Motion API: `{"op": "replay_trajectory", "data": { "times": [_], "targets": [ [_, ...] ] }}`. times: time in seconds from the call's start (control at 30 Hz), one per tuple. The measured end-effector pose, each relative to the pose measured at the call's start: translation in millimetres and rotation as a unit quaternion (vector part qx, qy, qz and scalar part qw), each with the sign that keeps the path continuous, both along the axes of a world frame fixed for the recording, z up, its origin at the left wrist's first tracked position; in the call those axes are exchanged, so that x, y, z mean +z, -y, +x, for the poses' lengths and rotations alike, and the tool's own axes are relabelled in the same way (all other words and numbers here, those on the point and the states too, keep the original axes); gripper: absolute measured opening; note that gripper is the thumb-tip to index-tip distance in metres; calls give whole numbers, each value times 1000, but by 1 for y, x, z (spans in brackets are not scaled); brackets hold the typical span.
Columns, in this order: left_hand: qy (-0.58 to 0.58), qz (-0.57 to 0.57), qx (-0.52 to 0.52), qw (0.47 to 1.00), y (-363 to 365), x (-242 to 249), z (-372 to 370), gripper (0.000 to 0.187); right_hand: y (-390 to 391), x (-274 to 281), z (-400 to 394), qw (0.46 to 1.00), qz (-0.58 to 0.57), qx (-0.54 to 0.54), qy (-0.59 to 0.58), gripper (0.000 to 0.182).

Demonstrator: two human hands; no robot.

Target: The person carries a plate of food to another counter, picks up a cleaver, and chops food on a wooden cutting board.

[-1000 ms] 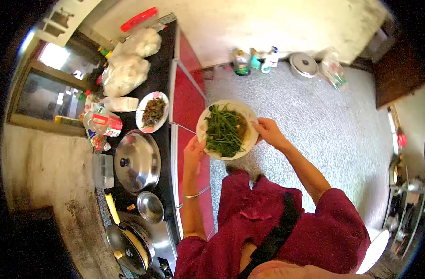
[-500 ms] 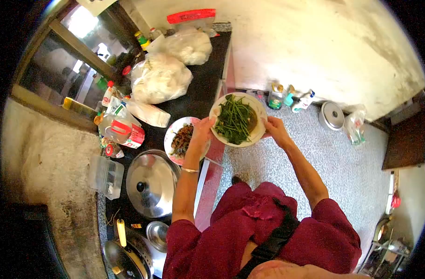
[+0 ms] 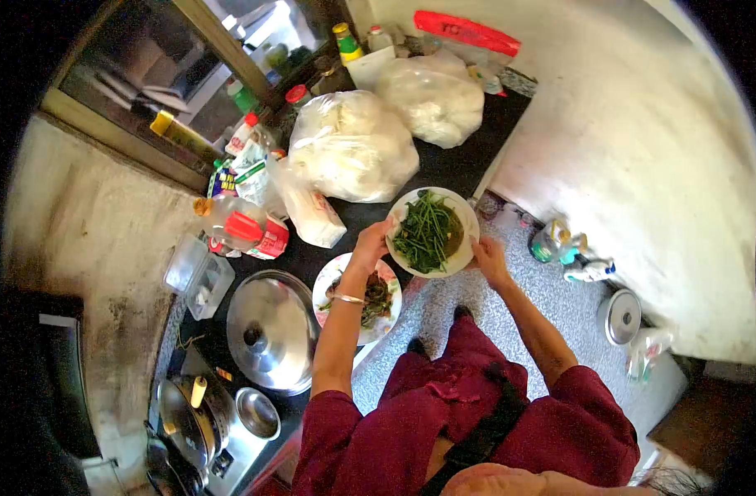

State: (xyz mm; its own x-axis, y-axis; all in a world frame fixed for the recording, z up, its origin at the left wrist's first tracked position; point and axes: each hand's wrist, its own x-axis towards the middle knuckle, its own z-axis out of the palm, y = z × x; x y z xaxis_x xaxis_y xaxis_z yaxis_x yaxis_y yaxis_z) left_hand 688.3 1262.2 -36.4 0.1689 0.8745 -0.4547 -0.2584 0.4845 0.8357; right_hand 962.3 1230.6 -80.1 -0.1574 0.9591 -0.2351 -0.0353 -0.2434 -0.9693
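A dark desk (image 3: 498,120) ran beneath a window (image 3: 138,74). The left hand (image 3: 374,242) and right hand (image 3: 490,256) each had a narrow grip on the rim of a plate (image 3: 466,211) of greens (image 3: 423,231), seen at the desk's front edge, whether resting or lifted unclear. Uneven hands could have tilted it and spilled the greens; a lowered left forearm (image 3: 345,331) could have brushed the second plate (image 3: 332,277) beneath it. A red packet (image 3: 467,33) along the far edge seemed to read "YO"; the bottle label (image 3: 270,240) was illegible.
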Motion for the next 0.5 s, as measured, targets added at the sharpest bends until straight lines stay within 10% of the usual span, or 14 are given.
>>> {"op": "replay_trajectory", "data": {
  "times": [0.33, 0.5],
  "targets": [
    [49, 15, 150, 987, 4, -29, 4, 43, -31, -4, 1, 996, -12, 61, -67, 29],
    [-193, 99, 302, 928, 39, 19, 30, 56, -32, -24, 23, 980, -65, 122, -144, 43]
  ]
}}
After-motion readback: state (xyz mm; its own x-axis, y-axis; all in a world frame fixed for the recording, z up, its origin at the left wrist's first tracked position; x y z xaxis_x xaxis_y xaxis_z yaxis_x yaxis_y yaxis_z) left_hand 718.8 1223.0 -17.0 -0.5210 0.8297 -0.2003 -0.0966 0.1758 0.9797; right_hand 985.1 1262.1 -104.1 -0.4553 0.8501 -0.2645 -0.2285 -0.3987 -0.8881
